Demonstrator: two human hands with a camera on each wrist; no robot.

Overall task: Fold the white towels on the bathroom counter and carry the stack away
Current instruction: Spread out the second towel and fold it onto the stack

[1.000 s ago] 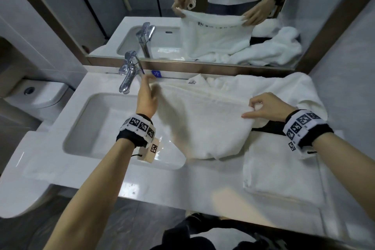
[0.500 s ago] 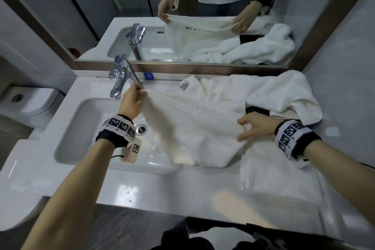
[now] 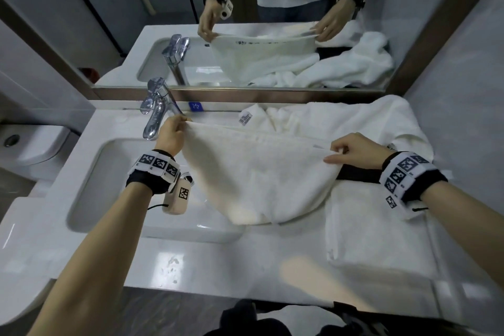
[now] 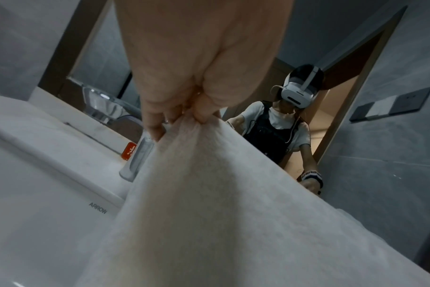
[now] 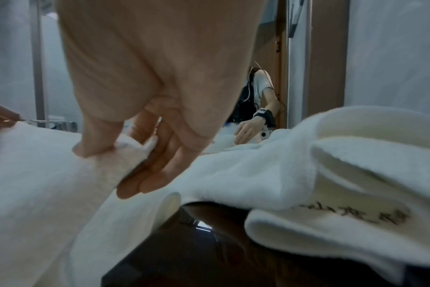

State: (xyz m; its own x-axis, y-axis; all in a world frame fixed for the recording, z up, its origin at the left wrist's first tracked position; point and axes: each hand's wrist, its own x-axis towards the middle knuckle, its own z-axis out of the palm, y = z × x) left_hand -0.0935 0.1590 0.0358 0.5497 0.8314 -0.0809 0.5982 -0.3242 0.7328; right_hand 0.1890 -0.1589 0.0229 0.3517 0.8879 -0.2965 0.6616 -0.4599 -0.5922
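Observation:
A white towel (image 3: 261,174) hangs doubled over between my two hands above the counter and the sink's right side. My left hand (image 3: 171,133) pinches its left top corner beside the faucet; the left wrist view shows the fingertips (image 4: 160,126) clamped on the cloth (image 4: 209,194). My right hand (image 3: 346,151) pinches the right top corner between thumb and forefinger, also seen in the right wrist view (image 5: 125,147). A folded white towel (image 3: 381,229) lies flat on the counter below my right wrist. A crumpled white towel (image 3: 354,123) is heaped at the back right.
The chrome faucet (image 3: 155,114) stands just left of my left hand, over the white sink basin (image 3: 90,188). A mirror (image 3: 245,22) runs along the back wall. A toilet (image 3: 30,150) sits at the far left. A grey wall (image 3: 463,90) closes the right side.
Both hands have risen slightly and moved apart, pulling the towel's top edge taut. The right hand moved up from the towel's lower side to level with the left.

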